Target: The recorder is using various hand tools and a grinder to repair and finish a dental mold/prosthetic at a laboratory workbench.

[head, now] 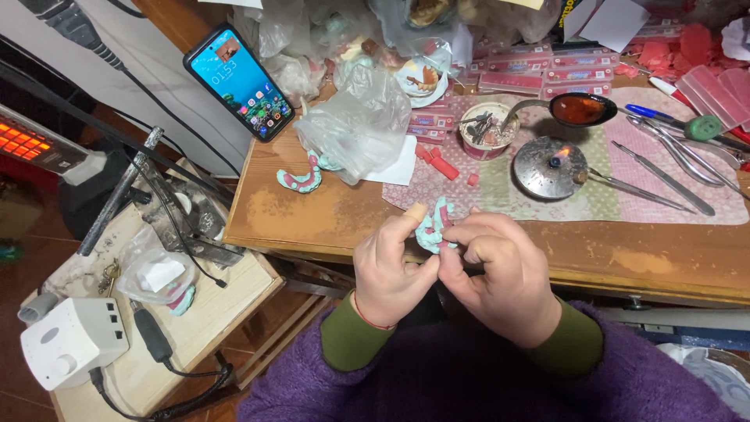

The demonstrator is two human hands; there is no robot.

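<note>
Bare table edge [312,215] before hands; plastic bag [355,117], burner [551,168] beyond.

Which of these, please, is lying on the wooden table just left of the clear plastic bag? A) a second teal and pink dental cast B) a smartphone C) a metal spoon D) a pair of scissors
A: a curved teal and pink dental cast lies on the wooden table by the left edge of the clear plastic bag, like the cast held between the left hand and the right hand.

Turquoise-and-pink dental cast [433,227], purple sweater [469,383], green cuffs [344,340], pink checked mat [625,187]
</note>
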